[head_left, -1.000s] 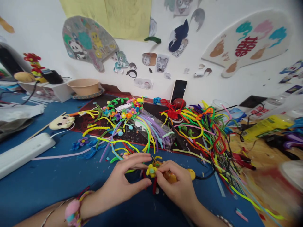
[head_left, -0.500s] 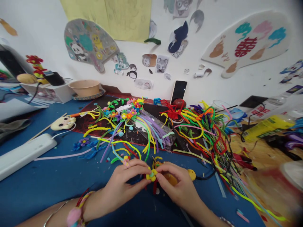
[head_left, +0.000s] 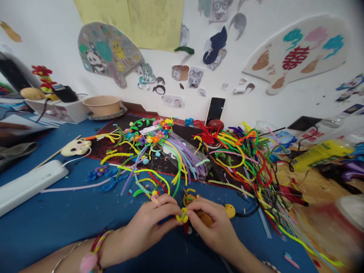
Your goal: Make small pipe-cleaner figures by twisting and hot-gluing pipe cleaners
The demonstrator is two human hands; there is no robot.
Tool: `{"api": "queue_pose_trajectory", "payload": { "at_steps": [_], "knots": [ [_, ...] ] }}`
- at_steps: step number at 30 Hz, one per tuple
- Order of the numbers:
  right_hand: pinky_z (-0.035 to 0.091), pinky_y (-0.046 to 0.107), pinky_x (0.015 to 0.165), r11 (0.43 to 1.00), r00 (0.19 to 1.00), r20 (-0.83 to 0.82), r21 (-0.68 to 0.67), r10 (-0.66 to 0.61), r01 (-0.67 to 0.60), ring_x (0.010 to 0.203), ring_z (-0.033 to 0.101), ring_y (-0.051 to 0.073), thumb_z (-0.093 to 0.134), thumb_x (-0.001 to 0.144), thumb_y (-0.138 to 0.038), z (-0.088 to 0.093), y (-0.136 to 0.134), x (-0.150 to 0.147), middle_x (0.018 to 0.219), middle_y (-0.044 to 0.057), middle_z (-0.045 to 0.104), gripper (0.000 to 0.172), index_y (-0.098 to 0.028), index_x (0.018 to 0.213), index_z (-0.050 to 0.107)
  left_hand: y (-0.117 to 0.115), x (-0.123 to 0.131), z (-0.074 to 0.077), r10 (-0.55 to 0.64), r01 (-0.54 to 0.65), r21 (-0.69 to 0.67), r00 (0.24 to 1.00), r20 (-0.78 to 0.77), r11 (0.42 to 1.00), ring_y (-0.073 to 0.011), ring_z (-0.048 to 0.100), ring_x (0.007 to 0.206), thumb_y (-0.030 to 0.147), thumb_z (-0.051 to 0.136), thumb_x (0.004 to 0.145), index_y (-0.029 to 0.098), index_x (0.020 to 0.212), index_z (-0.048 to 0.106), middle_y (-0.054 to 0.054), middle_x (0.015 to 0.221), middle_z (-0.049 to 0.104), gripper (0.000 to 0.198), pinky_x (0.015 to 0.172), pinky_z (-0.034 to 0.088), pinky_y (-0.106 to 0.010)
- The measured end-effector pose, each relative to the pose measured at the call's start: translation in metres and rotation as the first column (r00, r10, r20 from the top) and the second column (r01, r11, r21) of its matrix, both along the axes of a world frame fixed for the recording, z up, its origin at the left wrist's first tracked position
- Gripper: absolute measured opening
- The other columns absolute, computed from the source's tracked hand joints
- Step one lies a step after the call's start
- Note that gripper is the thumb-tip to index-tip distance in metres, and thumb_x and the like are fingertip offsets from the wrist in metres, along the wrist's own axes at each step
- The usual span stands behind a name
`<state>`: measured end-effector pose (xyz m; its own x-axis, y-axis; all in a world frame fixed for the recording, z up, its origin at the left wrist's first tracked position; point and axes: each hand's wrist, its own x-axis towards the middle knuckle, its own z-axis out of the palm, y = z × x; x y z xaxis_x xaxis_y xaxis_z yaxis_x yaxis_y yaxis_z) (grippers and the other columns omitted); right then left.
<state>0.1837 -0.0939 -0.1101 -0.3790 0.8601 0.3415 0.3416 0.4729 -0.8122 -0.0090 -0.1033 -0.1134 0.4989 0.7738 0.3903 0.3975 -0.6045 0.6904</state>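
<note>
Both of my hands meet low in the middle of the head view over the blue table (head_left: 57, 220). My left hand (head_left: 148, 223) and my right hand (head_left: 212, 225) pinch a small yellow pipe-cleaner flower (head_left: 182, 217) between their fingertips. My right hand also has a yellow-orange object (head_left: 230, 210) under its palm, partly hidden. A small pink and yellow flower (head_left: 154, 196) lies just beyond my left fingers. A pompom bracelet (head_left: 89, 254) is on my left wrist.
A heap of coloured pipe cleaners (head_left: 244, 159) spreads from centre to right. A flower bundle in a clear bag (head_left: 170, 151) lies on a dark mat. A white power strip (head_left: 28, 185) sits at left, a phone (head_left: 215, 110) leans on the wall, a bowl (head_left: 101, 104) behind.
My left fingers have closed in from a spread pose onto the yellow flower. Both hands have shifted slightly lower, and the flower has turned between the fingertips.
</note>
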Motion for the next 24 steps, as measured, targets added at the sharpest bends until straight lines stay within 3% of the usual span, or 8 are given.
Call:
{"api": "queue_pose_trajectory", "payload": {
  "at_steps": [12,19,24],
  "knots": [
    [0.046,0.025,0.057,0.995,0.999,-0.033,0.098,0.018,-0.015,0.059,0.059,0.014,0.054,0.081,-0.011,0.0025,-0.0054,-0.0010,0.064,0.001,0.065,0.013,-0.018,0.074,0.063,-0.0025,-0.0023,-0.0020,-0.053,0.057,0.040,0.995,-0.085,0.998,-0.0128,0.059,0.080,0.013,0.050,0.088,0.020,0.097,0.061,-0.004,0.089,0.064,0.016,0.072,0.046,-0.022],
    [0.049,0.027,0.058,0.977,0.995,-0.068,0.197,-0.069,0.081,0.059,0.061,0.015,0.058,0.080,-0.011,0.0015,-0.0029,-0.0025,0.066,0.002,0.067,0.011,-0.019,0.079,0.066,-0.0054,0.0021,-0.0026,0.156,-0.161,0.087,0.986,0.063,0.983,-0.0139,0.064,0.080,0.011,0.062,0.080,0.022,0.101,0.057,-0.003,0.089,0.066,0.024,0.073,0.051,-0.023],
    [0.050,0.028,0.063,0.965,0.994,-0.102,0.253,-0.039,0.063,0.064,0.064,0.015,0.058,0.080,-0.008,0.0009,-0.0007,-0.0037,0.071,0.001,0.070,0.014,-0.020,0.085,0.064,-0.0073,0.0026,-0.0051,0.264,-0.255,-0.071,0.951,0.163,0.964,-0.0132,0.069,0.080,0.014,0.066,0.077,0.024,0.117,0.048,-0.002,0.096,0.070,0.045,0.075,0.055,-0.021]
  ]
}}
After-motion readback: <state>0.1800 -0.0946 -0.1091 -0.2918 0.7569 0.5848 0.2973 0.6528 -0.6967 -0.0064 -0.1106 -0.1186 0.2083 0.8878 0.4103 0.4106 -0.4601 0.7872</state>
